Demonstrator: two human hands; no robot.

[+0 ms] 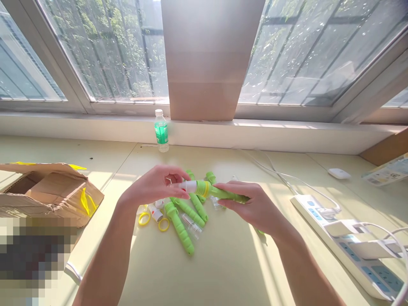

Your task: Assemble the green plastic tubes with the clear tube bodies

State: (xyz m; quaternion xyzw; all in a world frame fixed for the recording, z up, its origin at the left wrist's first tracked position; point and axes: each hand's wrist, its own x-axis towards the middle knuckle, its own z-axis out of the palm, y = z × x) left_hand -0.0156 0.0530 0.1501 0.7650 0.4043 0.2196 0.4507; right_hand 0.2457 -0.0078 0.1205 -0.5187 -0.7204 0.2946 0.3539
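My right hand (250, 203) is wrapped round a light green ribbed plastic handle (231, 195), held level above the table. A yellow ring sits at the base of the handle's threaded end. My left hand (154, 183) pinches a white cylinder (190, 186) with a clear ridged piece on its left; the cylinder meets the threaded end, but how far it goes in cannot be told. Beneath the hands lie several more green handles (180, 231), a loose white cylinder (156, 213), two yellow rings (163, 230) and clear plastic pieces (192, 227).
An open cardboard box (54, 199) with yellow tape stands at left. A bottle with a green label (161, 132) is by the windowsill. On the right are a white power strip (338, 242) with plugs and cables, and a small white device (339, 174). The lower left corner is pixelated.
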